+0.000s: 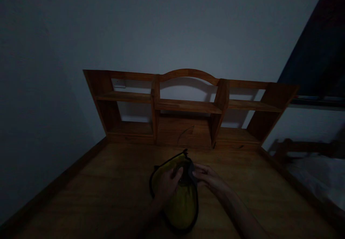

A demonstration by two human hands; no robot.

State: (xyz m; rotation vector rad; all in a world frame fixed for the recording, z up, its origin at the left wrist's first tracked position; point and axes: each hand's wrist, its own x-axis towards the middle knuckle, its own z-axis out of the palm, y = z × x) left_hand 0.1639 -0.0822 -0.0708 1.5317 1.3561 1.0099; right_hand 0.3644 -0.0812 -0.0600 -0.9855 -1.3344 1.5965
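Observation:
A yellow cloth with a dark border (181, 205) lies on the wooden desk (107, 192), partly folded, in dim light. My left hand (167, 185) rests on top of it with the thumb over a fold near the cloth's upper part. My right hand (205, 176) pinches the dark edge of the cloth at its upper right. Both hands grip the same cloth, close together, near the middle of the desk.
A wooden hutch with shelves (188, 106) stands at the back of the desk against a pale wall (172, 23). A raised wooden rim runs along the desk's left side. To the right are a bed with white bedding (318, 181) and a dark curtain (320, 48).

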